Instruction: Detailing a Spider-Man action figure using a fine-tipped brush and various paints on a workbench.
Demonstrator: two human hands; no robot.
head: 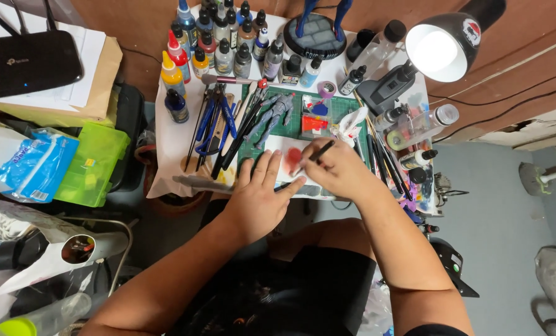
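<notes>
While our right hand (335, 167) grips the thin brush (315, 155) over the red paint spot (293, 157) and our left hand (259, 196) lies open and flat, a slip could smear paint onto the grey figure (271, 117)

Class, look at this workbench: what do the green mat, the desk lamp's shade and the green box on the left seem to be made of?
Green mat: probably matte rubbery vinyl, flat and gridded.
Lamp shade: likely glossy black metal or plastic; it reflects light.
Green box: translucent plastic, contents faintly showing.
</notes>
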